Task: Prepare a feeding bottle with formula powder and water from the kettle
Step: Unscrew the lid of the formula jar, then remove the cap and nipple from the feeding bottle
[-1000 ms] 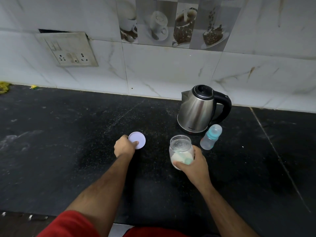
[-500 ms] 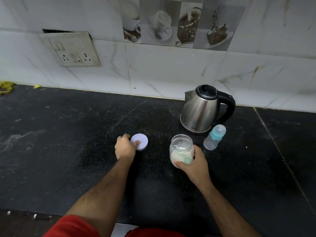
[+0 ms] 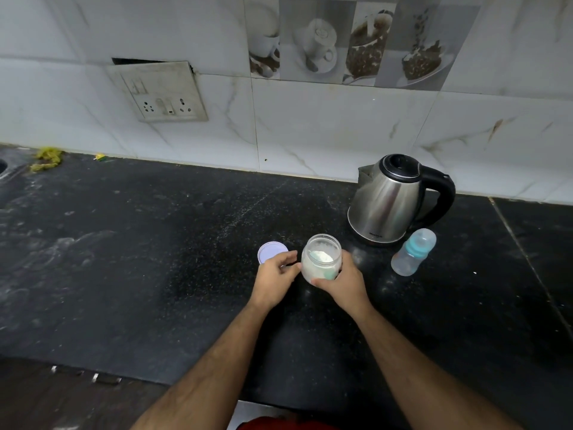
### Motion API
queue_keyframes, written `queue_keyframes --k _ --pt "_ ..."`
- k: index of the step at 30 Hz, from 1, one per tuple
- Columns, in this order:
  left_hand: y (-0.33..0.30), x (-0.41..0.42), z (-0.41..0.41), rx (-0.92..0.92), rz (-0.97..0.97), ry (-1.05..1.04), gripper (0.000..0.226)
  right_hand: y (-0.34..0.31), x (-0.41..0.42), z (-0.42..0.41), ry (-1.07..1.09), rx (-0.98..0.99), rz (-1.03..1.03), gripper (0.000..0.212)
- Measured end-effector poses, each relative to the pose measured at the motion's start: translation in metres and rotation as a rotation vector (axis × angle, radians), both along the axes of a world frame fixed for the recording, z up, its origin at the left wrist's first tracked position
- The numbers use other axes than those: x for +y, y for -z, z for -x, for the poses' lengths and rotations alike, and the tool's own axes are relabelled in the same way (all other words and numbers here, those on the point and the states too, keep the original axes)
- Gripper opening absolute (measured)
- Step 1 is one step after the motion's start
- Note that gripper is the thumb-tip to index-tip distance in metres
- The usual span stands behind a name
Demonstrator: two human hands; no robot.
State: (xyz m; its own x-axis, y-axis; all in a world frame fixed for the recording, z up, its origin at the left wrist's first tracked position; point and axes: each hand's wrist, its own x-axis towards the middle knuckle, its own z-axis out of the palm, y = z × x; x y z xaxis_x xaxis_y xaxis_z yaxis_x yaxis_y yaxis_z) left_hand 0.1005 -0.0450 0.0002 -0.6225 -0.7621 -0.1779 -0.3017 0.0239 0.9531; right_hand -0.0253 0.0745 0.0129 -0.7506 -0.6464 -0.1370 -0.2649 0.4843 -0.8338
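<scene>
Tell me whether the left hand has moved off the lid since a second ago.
Yes. The left hand has left the lid lying on the counter and shifted right, toward the jar.

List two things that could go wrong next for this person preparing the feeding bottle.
1. The open clear plastic jar of white powder, gripped only by the right hand, could tip and spill.
2. The capped translucent feeding bottle with a teal collar stands close beside the steel kettle; lifting the kettle might topple it.
</scene>
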Motion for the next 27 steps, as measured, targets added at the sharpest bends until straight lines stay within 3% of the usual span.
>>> queue_keyframes --k 6,15,22,25,27 --pt "-0.003 -0.01 -0.009 -0.023 0.053 0.037 0.026 -0.001 -0.02 -0.008 -0.045 0.005 -0.001 0.076" --pt "-0.004 -0.023 -0.017 -0.039 0.038 0.003 0.029 -0.005 -0.039 -0.014 -0.097 0.037 -0.085 0.078" --pt "-0.006 -0.018 -0.02 -0.04 0.028 -0.03 0.038 -0.007 -0.035 -0.008 -0.145 0.106 -0.184 0.089" --pt "-0.006 -0.01 -0.023 -0.038 0.066 -0.102 0.03 -0.005 -0.027 -0.004 -0.146 0.115 -0.229 0.107" --pt "-0.003 -0.001 -0.025 -0.016 0.089 -0.151 0.021 0.0 -0.018 -0.001 -0.124 0.119 -0.227 0.106"
